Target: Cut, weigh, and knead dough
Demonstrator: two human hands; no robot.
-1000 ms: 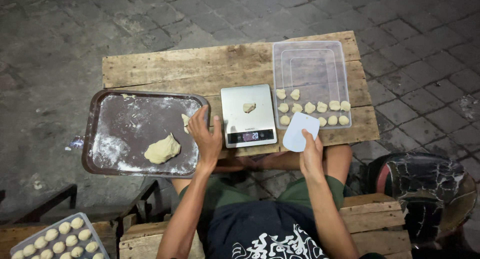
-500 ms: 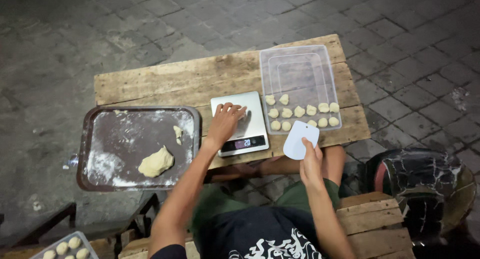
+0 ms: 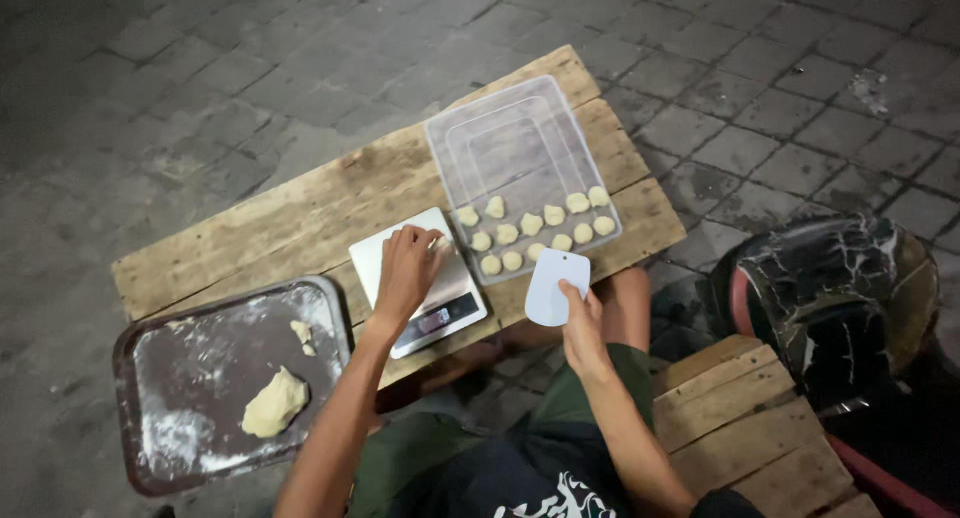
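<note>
Sitting at a rough wooden plank surface (image 3: 300, 218). Lying left of both hands: a floured dark metal tray (image 3: 215, 328) bearing a pale dough lump (image 3: 274, 402). Resting left hand (image 3: 407, 268), fingers curled, on the white flat digital scale (image 3: 372, 260). Pinching a white plastic dough scraper (image 3: 555, 283) in the right hand (image 3: 583, 323), just below the clear plastic container (image 3: 510, 143) of small dough pieces (image 3: 530, 223).

Your only view is the head camera, looking steeply down from above your lap at the wooden table (image 3: 300, 218), which runs tilted from eight o'clock to two o'clock at arm's reach, with your knees at six o'clock and paving beyond
</note>
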